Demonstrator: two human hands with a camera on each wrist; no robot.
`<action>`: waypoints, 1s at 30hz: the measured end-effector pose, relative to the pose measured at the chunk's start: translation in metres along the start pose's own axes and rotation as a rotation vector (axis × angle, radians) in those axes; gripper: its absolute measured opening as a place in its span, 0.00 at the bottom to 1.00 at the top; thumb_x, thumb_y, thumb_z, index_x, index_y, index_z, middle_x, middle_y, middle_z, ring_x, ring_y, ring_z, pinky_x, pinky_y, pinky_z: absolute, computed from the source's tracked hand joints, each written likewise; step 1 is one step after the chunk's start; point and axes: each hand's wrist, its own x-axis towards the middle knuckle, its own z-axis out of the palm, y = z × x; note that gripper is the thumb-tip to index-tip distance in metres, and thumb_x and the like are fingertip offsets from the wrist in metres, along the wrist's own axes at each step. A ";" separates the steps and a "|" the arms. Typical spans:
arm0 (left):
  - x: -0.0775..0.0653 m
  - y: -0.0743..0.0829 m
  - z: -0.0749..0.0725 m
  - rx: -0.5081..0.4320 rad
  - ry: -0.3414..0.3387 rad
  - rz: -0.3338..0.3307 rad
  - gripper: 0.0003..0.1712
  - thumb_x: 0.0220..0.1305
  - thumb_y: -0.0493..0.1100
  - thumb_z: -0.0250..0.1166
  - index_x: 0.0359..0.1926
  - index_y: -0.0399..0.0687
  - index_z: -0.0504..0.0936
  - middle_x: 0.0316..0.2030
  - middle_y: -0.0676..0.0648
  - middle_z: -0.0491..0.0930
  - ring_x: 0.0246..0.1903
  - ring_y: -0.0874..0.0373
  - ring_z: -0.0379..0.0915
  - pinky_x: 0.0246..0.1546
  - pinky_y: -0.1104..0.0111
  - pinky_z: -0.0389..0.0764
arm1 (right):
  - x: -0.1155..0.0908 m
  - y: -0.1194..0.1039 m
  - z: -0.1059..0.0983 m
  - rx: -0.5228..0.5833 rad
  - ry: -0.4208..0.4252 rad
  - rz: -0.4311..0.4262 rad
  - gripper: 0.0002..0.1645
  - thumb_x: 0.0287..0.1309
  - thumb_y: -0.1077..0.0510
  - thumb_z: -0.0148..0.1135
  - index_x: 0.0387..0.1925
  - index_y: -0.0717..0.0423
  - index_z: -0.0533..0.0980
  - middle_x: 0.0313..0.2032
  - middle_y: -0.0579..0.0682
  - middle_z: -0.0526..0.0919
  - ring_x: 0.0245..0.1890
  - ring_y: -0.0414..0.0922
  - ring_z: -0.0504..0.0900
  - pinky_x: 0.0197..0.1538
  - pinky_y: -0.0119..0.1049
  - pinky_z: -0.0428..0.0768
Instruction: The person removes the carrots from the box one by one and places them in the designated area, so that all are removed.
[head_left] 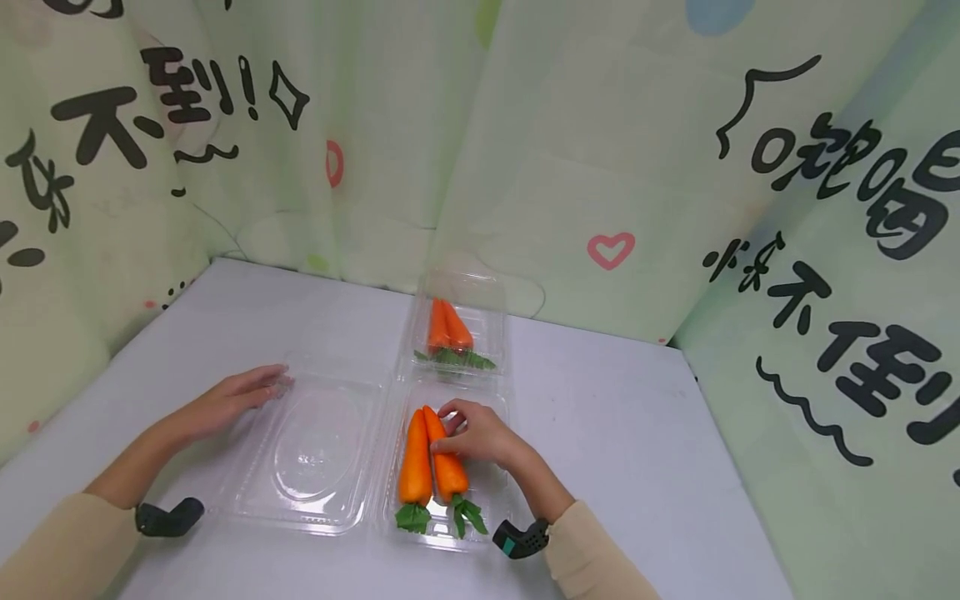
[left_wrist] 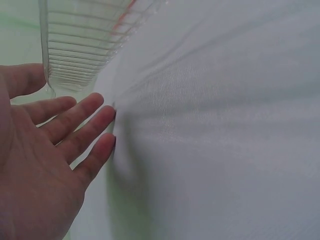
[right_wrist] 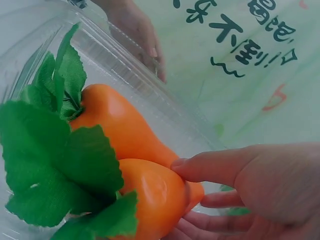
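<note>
A clear plastic clamshell box lies spread out, its lid (head_left: 315, 450) on the left and its base (head_left: 495, 479) on the right. Two orange carrots with green leaves lie side by side in the base, a left carrot (head_left: 416, 462) and a right carrot (head_left: 450, 473). My right hand (head_left: 480, 433) holds the right carrot near its narrow end, thumb on one side and fingers on the other. At the lid's left edge is my left hand (head_left: 243, 393), its fingers extended and slightly spread. In the left wrist view the thumb overlaps the lid's rim and the fingertips point at the table.
Behind the base stands another clear box (head_left: 491, 333) holding two more carrots (head_left: 448, 327) with leaves. The white table (head_left: 600, 433) is bordered at the back and sides by a printed curtain (head_left: 555, 167). Each wrist wears a dark camera.
</note>
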 end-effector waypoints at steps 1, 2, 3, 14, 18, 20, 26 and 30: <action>0.000 0.000 0.000 -0.001 -0.002 -0.004 0.30 0.75 0.45 0.47 0.69 0.29 0.58 0.64 0.30 0.68 0.65 0.31 0.59 0.61 0.55 0.73 | 0.000 0.000 0.000 0.005 0.002 -0.001 0.26 0.53 0.52 0.71 0.52 0.53 0.74 0.40 0.50 0.80 0.32 0.43 0.78 0.36 0.33 0.81; 0.001 0.000 0.001 -0.003 -0.003 -0.007 0.30 0.75 0.45 0.47 0.69 0.28 0.58 0.65 0.30 0.67 0.66 0.30 0.58 0.61 0.47 0.70 | 0.000 0.000 0.000 0.011 0.006 -0.001 0.26 0.53 0.52 0.71 0.53 0.53 0.74 0.40 0.50 0.80 0.33 0.43 0.79 0.36 0.33 0.81; 0.001 0.000 0.001 -0.006 -0.004 -0.010 0.30 0.75 0.45 0.47 0.69 0.28 0.58 0.65 0.29 0.67 0.66 0.30 0.57 0.61 0.42 0.67 | 0.000 0.001 -0.001 0.020 0.009 -0.004 0.26 0.53 0.52 0.70 0.53 0.53 0.74 0.40 0.50 0.80 0.33 0.44 0.79 0.37 0.33 0.81; 0.001 0.000 -0.001 -0.019 -0.016 -0.019 0.33 0.74 0.46 0.50 0.69 0.26 0.57 0.66 0.29 0.64 0.68 0.29 0.53 0.48 0.92 0.60 | -0.003 0.003 -0.006 0.124 0.032 -0.048 0.25 0.55 0.52 0.68 0.53 0.53 0.74 0.44 0.53 0.81 0.38 0.44 0.81 0.40 0.36 0.84; 0.002 0.004 -0.003 0.003 -0.018 -0.015 0.33 0.74 0.46 0.50 0.69 0.26 0.57 0.65 0.30 0.66 0.67 0.30 0.54 0.50 0.89 0.62 | -0.008 0.000 -0.009 0.145 0.048 -0.069 0.25 0.56 0.52 0.68 0.54 0.53 0.74 0.46 0.54 0.80 0.41 0.46 0.81 0.43 0.38 0.84; 0.004 0.004 -0.004 0.004 -0.020 -0.021 0.33 0.74 0.46 0.50 0.69 0.26 0.57 0.66 0.29 0.65 0.66 0.29 0.56 0.57 0.78 0.70 | -0.010 -0.001 -0.011 0.159 0.059 -0.074 0.25 0.56 0.53 0.67 0.55 0.53 0.74 0.47 0.54 0.80 0.42 0.46 0.81 0.43 0.38 0.84; 0.007 -0.001 -0.003 -0.013 -0.020 -0.058 0.34 0.74 0.49 0.49 0.71 0.31 0.55 0.69 0.27 0.57 0.64 0.29 0.59 0.58 0.37 0.67 | -0.014 -0.002 -0.014 0.191 0.086 -0.070 0.25 0.59 0.56 0.65 0.57 0.57 0.73 0.49 0.55 0.80 0.44 0.47 0.81 0.44 0.40 0.84; 0.006 0.000 -0.002 -0.003 0.001 -0.040 0.34 0.73 0.48 0.51 0.71 0.32 0.56 0.68 0.28 0.59 0.64 0.31 0.61 0.58 0.37 0.67 | -0.017 -0.001 -0.016 0.200 0.096 -0.069 0.25 0.59 0.57 0.64 0.57 0.58 0.73 0.50 0.56 0.80 0.45 0.49 0.81 0.45 0.40 0.84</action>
